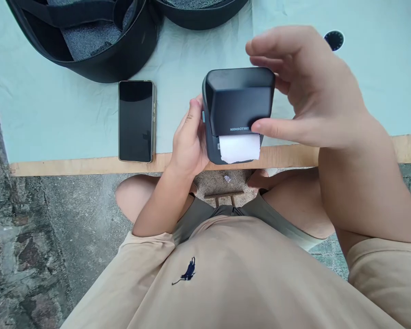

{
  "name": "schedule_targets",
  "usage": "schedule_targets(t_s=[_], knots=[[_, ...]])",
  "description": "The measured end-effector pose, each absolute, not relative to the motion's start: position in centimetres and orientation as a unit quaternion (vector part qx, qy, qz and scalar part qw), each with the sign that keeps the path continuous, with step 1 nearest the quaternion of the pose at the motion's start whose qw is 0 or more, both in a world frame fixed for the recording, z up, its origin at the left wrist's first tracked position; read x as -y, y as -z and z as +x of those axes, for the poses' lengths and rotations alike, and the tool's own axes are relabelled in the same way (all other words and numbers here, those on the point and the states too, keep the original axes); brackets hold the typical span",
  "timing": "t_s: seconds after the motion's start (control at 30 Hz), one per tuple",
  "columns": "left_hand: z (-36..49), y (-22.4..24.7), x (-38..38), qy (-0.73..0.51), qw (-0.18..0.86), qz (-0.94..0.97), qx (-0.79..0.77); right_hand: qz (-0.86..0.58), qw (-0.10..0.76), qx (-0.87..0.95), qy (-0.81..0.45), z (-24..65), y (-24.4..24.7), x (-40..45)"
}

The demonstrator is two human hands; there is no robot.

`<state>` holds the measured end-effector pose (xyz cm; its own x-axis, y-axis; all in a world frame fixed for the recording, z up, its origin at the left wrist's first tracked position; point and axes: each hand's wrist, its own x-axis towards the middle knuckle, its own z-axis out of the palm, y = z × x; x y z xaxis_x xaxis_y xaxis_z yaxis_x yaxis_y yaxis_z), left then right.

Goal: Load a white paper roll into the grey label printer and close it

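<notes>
A black label printer [241, 105] is held over the table's front edge, a strip of white label paper [239, 148] sticking out of its front slot. My left hand [191, 139] grips the printer's left side, with the thumb along the edge and the other fingers hidden beneath. On the other side, my right hand [308, 91] is spread open. Its thumb tip lies over the printer's front near the lettering; whether it touches cannot be made out. The other right fingers curve above and behind the printer's right corner.
A smartphone [136, 121] lies face up left of the printer. Behind it stands an unzipped black case [123, 55] with grey foam, and a second case [205, 16] beside it. A round black disc [334, 40] is at the right. The table [71, 119] has a pale cover and wooden edge.
</notes>
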<state>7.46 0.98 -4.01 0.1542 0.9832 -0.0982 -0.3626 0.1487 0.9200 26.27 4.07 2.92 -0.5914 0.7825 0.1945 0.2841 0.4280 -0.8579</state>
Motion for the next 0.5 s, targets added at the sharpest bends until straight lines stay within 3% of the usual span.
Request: schedule_targets(t_s=[0.23,0.5], knots=[[7.7,3.5,-0.8,-0.518,0.649,0.373,-0.414,-0.33,0.23,0.885,-0.234,25.9,-3.4,-4.3],[7.7,3.2,-0.5,-0.515,0.667,0.386,-0.375,-0.404,0.298,0.843,-0.191,25.5,-4.6,-3.9]])
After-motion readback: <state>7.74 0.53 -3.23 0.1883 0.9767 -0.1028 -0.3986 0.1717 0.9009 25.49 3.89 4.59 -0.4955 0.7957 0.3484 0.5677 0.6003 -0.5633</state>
